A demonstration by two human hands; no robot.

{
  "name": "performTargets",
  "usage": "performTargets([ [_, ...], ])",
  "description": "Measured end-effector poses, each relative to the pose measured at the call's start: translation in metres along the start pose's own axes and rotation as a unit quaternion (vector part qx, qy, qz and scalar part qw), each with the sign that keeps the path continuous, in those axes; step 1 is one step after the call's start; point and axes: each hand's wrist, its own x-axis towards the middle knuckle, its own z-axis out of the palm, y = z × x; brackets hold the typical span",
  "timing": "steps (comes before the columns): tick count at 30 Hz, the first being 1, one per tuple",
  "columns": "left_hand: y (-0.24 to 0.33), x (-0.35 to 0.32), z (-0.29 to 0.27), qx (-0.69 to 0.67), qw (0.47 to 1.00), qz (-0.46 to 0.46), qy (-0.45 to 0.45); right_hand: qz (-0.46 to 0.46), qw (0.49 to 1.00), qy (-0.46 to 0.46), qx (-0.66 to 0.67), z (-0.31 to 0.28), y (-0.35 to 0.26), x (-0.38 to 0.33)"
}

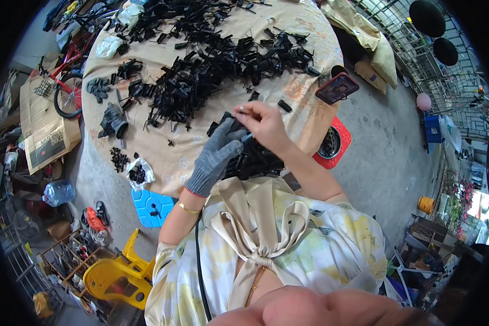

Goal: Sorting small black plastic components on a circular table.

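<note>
My left hand (pixel 218 157), in a grey knit glove, is closed around a black plastic part (pixel 234 120) that shows only partly above its fingers. My bare right hand (pixel 265 126) sits just right of it, thumb and fingertips pinched together at the part's upper end. Something tiny and pale shows at those fingertips, too small to name. Beyond both hands a big heap of black plastic parts (pixel 187 81) spreads over the round table. More black parts (pixel 255 163) lie close to my body, below the right wrist.
Beige cloth covers the table (pixel 152 149). Grey gloves (pixel 113 120) and an open white bag (pixel 141 169) of small black pieces lie at the left. A phone (pixel 337 88) stands at the right edge. Around the table are a blue stool (pixel 144 209), a red stool (pixel 339 155) and a yellow chair (pixel 100 277).
</note>
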Motion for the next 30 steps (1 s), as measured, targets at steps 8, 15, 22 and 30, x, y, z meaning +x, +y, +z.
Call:
performTargets([
  [8,0.010,-0.016,-0.002,-0.085,0.994,-0.048,0.056,-0.127,0.989,-0.077,-0.016,0.011,0.000,-0.033],
  [15,0.022,-0.032,-0.015,-0.033,0.990,-0.134,-0.022,-0.132,0.973,-0.188,0.013,0.002,-0.005,-0.038],
  [22,0.012,-0.038,-0.002,0.087,0.994,0.059,0.012,-0.129,0.982,-0.130,-0.045,0.011,-0.004,-0.045],
  [30,0.004,-0.046,-0.006,0.259,0.962,0.076,0.051,0.107,0.983,-0.146,0.013,0.012,-0.003,-0.049],
])
